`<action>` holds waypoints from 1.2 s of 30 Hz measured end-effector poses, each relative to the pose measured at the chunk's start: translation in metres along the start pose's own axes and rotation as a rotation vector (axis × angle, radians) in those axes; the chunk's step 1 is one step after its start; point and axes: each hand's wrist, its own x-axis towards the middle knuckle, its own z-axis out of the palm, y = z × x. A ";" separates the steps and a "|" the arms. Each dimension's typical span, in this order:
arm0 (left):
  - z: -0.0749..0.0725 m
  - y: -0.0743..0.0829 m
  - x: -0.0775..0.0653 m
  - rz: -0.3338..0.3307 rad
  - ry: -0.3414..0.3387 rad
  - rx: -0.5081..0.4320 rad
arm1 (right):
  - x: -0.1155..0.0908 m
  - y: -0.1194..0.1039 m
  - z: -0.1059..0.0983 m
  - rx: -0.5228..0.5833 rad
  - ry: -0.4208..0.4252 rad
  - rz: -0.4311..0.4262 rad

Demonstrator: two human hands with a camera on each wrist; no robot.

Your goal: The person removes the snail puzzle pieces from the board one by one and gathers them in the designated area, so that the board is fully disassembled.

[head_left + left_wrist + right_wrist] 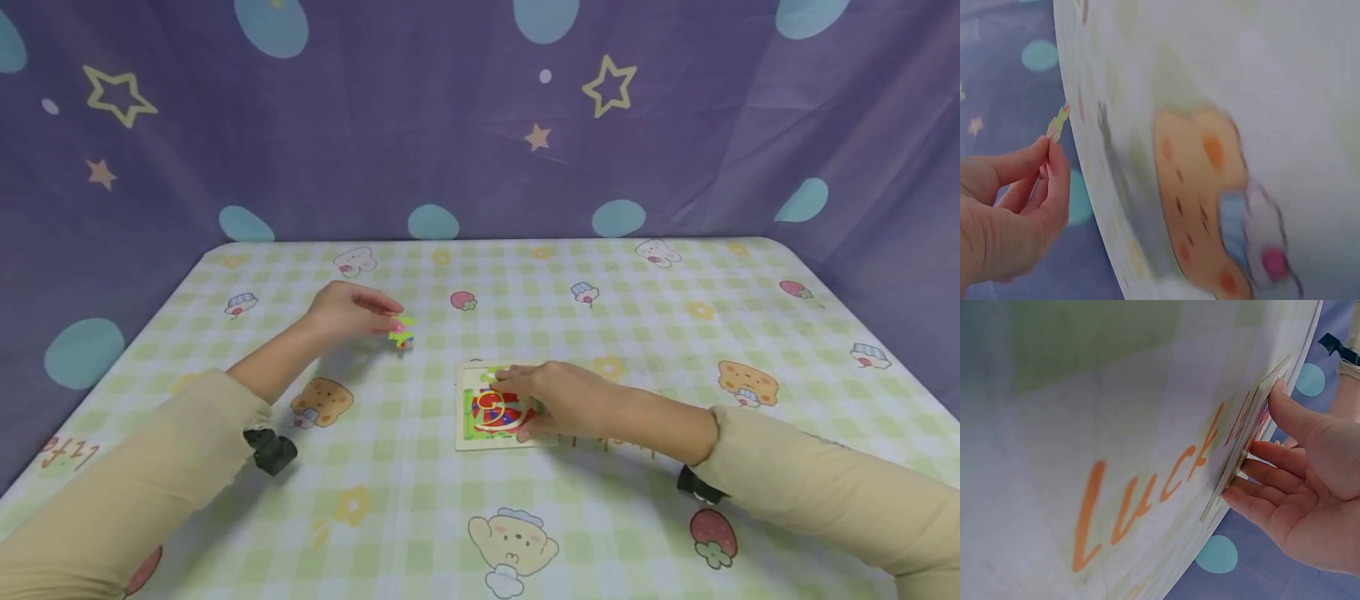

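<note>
Between thumb and fingertips, my left hand [347,312] pinches a small puzzle piece [402,332], green-yellow with pink, red and blue marks. In the left wrist view the piece [1059,122] is held nearly edge-on, above the cloth. To its right, a square puzzle board [468,443] with a pale frame and a red, blue and green picture lies flat on the table. My right hand [566,398] rests on the board's right part, covering some of the picture. In the right wrist view its thumb and fingertips touch the board [1235,459], spread apart over its face.
A green-and-white checked tablecloth [420,517] with printed bears, strawberries and flowers covers the table. Behind it hangs a purple curtain [420,125] with stars and blue dots. Dark devices [272,452] are strapped at both wrists.
</note>
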 end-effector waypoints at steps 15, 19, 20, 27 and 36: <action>-0.058 -0.050 0.004 -0.034 -0.150 0.099 | 0.001 0.002 0.002 -0.008 -0.007 -0.005; -0.061 -0.053 0.003 -0.019 -0.127 0.193 | 0.001 0.002 0.001 -0.003 -0.006 0.000; -0.060 -0.053 0.003 -0.012 -0.110 0.221 | 0.000 0.002 0.001 -0.001 -0.006 0.001; -0.059 -0.052 -0.004 0.107 0.019 0.452 | 0.001 0.000 0.000 -0.007 -0.007 -0.004; -0.038 -0.034 -0.013 0.191 0.013 0.511 | -0.001 0.003 0.002 -0.013 0.017 -0.036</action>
